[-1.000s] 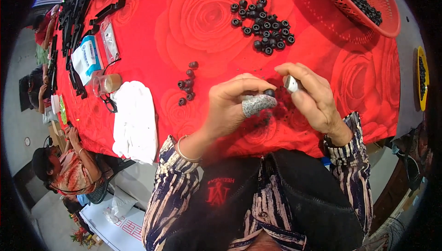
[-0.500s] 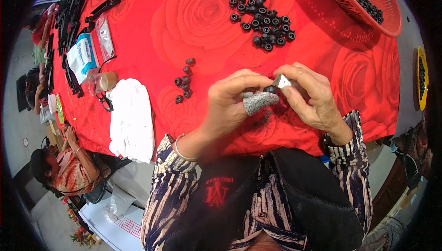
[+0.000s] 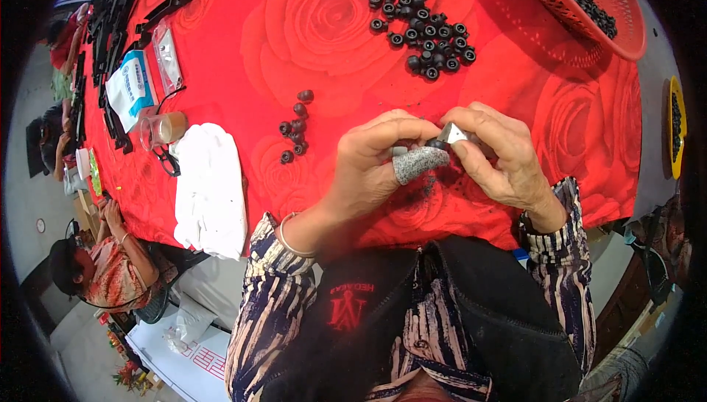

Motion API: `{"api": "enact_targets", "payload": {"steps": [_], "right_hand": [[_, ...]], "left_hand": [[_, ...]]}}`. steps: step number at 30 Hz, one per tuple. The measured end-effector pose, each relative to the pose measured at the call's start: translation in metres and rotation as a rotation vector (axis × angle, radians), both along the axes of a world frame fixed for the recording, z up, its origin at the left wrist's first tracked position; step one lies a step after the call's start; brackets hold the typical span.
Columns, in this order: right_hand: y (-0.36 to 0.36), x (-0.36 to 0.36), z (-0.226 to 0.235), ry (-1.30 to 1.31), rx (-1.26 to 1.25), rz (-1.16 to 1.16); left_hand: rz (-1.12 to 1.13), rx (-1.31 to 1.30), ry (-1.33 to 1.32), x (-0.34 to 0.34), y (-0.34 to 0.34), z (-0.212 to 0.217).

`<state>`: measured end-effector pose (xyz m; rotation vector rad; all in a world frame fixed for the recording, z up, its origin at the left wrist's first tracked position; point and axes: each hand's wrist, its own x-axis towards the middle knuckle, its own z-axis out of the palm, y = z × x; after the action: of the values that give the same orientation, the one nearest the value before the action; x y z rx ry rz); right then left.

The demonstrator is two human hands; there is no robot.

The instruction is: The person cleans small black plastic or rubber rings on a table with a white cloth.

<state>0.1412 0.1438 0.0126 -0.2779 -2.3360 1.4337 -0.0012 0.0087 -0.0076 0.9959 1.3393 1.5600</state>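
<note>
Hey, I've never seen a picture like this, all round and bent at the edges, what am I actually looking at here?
This comes from a wide fisheye camera worn on a person's head, looking down at their own two hands, which is why the edges curve. There is no machine. The left hand, with a grey cover on the thumb, and the right hand meet over a table with a red rose-patterned cloth. Between the fingers sit a small black ring-shaped part and a small shiny metal piece; which hand grips which is hard to tell. On the cloth lie a big pile of black rings, a smaller cluster, a white cloth and a red basket holding more black parts. Another person sits at lower left.
</note>
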Motion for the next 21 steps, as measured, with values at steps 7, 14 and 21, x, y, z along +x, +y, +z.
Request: {"api": "enact_targets", "payload": {"steps": [7,14,21], "right_hand": [[0.0028,-0.001,0.0023,-0.024,-0.018,0.041],[-0.0001,-0.0023,-0.0029,0.016,0.047,-0.012],[0.0018,-0.0018,-0.0054,0.008,0.026,0.016]], "left_hand": [[-0.004,-0.002,0.013,0.0007,0.0009,-0.0012],[0.026,-0.075,0.027,0.0015,0.0008,0.0037],[0.0,-0.031,0.011,0.0009,0.0014,-0.0022]]}}
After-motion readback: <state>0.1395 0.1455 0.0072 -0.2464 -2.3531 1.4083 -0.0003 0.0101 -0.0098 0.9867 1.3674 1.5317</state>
